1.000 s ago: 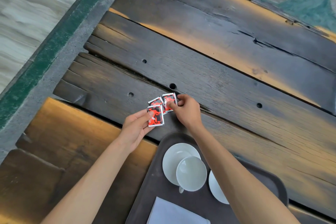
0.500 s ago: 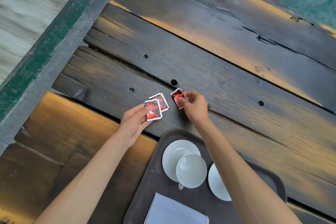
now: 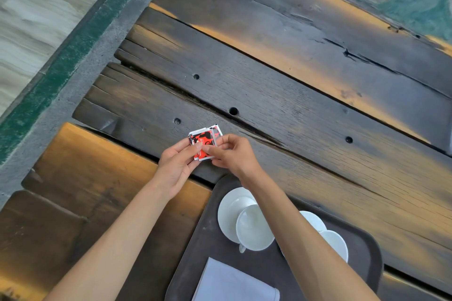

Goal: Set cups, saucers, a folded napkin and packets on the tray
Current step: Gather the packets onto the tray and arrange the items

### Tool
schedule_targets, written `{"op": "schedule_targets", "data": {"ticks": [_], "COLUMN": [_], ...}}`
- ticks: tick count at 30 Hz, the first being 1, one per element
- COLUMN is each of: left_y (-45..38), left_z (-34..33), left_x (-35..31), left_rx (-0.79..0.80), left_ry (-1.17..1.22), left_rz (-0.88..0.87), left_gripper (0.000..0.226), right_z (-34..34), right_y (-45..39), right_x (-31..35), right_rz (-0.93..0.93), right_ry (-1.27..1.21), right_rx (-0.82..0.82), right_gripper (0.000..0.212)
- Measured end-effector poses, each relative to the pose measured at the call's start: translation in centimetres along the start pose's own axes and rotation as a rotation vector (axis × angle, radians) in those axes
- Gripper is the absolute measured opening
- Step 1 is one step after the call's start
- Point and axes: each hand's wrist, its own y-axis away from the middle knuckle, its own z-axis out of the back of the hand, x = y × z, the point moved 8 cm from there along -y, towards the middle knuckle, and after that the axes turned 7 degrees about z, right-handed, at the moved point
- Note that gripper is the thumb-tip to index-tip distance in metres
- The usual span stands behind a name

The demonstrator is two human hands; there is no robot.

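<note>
Wooden table (image 3: 293, 95), packets (image 3: 204, 140) pinched between both hands (image 3: 205, 161)

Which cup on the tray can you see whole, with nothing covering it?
The left cup, on the saucer nearest the tray's far left corner. The right cup is partly hidden behind the person's right forearm.

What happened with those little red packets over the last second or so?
The packets, spread apart on the wooden table before, are now gathered into one stack. The right hand brought its packet leftward to the left hand, and both hands now pinch the stack together. The tray, cups, saucers and napkin stayed as they were.
</note>
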Motion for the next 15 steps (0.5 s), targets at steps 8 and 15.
{"op": "schedule_targets", "data": {"ticks": [8, 15], "left_y": [0.5, 1.1], "left_z": [2.4, 4.0], "left_x": [-0.6, -0.9], "left_rx": [-0.102, -0.180], "left_ry": [0.050, 0.054], "left_rz": [-0.035, -0.027], "left_gripper": [0.023, 0.021], "right_z": [1.2, 0.6], "right_y": [-1.8, -3.3], "right_x": [0.7, 0.4], "right_rz": [0.120, 0.154], "right_ry": [0.229, 0.830], "right_rx": [-0.144, -0.228], "right_gripper": [0.010, 0.058]}}
